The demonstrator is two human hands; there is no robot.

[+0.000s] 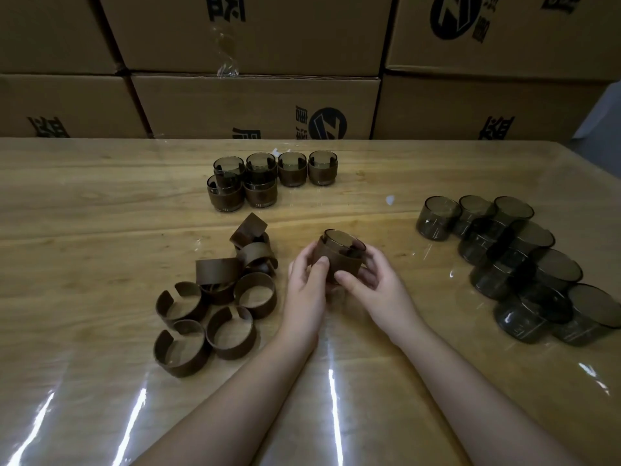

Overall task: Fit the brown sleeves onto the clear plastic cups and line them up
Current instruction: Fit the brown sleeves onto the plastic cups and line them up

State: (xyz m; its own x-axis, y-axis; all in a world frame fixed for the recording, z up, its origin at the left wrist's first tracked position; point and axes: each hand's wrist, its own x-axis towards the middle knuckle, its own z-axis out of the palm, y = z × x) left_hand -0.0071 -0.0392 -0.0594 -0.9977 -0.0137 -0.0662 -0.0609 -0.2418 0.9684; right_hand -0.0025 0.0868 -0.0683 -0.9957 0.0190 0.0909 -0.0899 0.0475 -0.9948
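Brown and split down one side, the sleeve (336, 260) you hold wraps a smoky clear cup (344, 239), whose rim stands above it, tilted toward 1 o'clock. Your left hand (307, 280) and right hand (373, 280) grip it from both sides just above the desk (100, 203), fingers (321, 264) curled round the band, thumbs pressing its near face. Loose sleeves (215, 297) lie heaped at 9 o'clock of your hands, bare cups (517, 260) cluster at 3 o'clock, and six finished cups (265, 178) stand at 12 o'clock before the cardboard boxes (255, 105).
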